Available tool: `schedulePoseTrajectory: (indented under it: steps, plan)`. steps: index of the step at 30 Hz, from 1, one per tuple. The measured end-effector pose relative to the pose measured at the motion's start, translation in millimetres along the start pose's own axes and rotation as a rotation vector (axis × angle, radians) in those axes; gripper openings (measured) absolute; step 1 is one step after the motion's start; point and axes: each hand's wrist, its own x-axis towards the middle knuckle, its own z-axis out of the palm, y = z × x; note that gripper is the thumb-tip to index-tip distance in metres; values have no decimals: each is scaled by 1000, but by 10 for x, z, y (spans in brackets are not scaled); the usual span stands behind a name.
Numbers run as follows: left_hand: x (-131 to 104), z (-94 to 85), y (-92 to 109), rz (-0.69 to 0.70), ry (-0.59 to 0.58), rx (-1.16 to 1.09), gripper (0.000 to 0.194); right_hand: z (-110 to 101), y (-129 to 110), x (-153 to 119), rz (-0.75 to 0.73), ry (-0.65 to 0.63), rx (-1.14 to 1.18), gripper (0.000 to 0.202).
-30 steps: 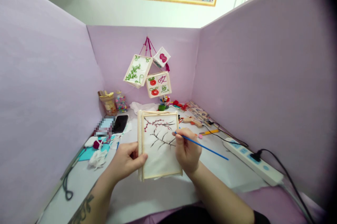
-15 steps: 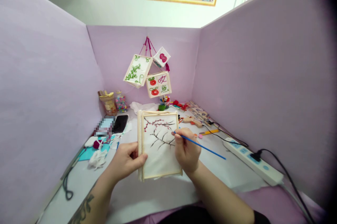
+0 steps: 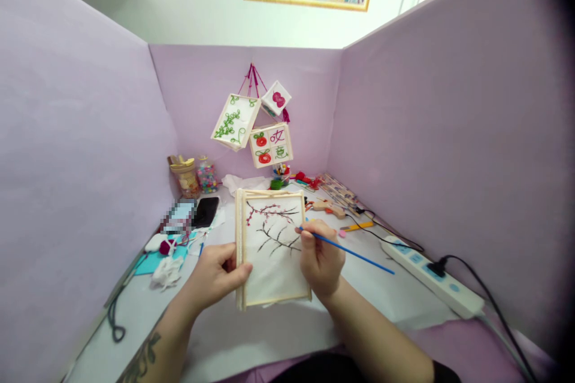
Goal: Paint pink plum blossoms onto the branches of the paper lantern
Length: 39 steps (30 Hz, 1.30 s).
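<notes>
In front of me stands a wood-framed white panel [image 3: 274, 278], tilted up and painted with dark branches and small pink-red blossoms on the upper branch. My left hand [image 3: 222, 272] grips its left edge, thumb on the front and fingers out of sight behind. My right hand [image 3: 322, 257] pinches a thin blue paintbrush [image 3: 354, 253] near its tip. The brush tip is at the panel's right side, by the ends of the branches; whether it touches the surface I cannot tell. The right hand covers part of the panel's right edge.
A white power strip [image 3: 431, 278] with a black plug lies at right. A glue gun [image 3: 327, 208] and a yellow cutter [image 3: 358, 226] lie behind my right hand. At left are a black phone [image 3: 207, 212] and crumpled tissue [image 3: 167, 272]. Decorated frames [image 3: 236, 122] hang on the back wall.
My right hand and the paintbrush have shifted slightly to the right. My left hand and the panel stay nearly where they were.
</notes>
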Motion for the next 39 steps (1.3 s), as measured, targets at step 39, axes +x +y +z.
schedulePoseTrajectory:
  steps: [39]
  plan:
    - [-1,-7,18,-5,2,0,36,1,-25,46,-19,13,-66,11]
